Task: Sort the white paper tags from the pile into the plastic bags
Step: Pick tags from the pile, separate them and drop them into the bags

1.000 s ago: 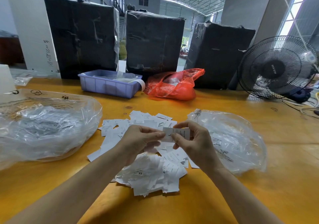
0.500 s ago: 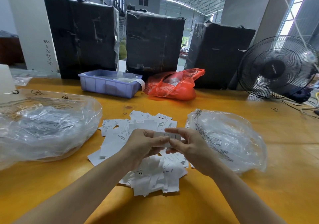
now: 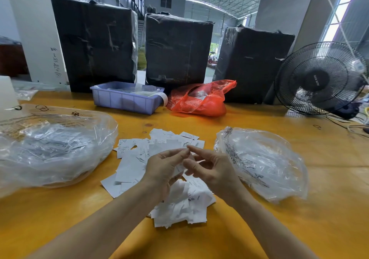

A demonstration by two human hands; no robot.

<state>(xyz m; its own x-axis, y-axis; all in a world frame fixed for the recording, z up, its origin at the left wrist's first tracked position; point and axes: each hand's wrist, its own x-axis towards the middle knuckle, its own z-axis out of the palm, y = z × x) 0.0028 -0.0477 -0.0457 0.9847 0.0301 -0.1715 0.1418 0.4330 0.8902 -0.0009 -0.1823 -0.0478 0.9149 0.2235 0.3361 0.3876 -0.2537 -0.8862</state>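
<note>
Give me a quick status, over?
Left hand and right hand meet over the tag pile, grip unclear. Clear bags either side. Nothing blocking.

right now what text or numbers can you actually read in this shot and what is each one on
"S" and "XL": size marks on white paper tags at the near end of the pile.
Fan hub badge: white lettering, too blurred to read.
White pillar: handwritten digits running vertically, not legible.
Left plastic bag and right plastic bag: printed symbols and small text, too small to read.
Other tags: print too small.
</note>
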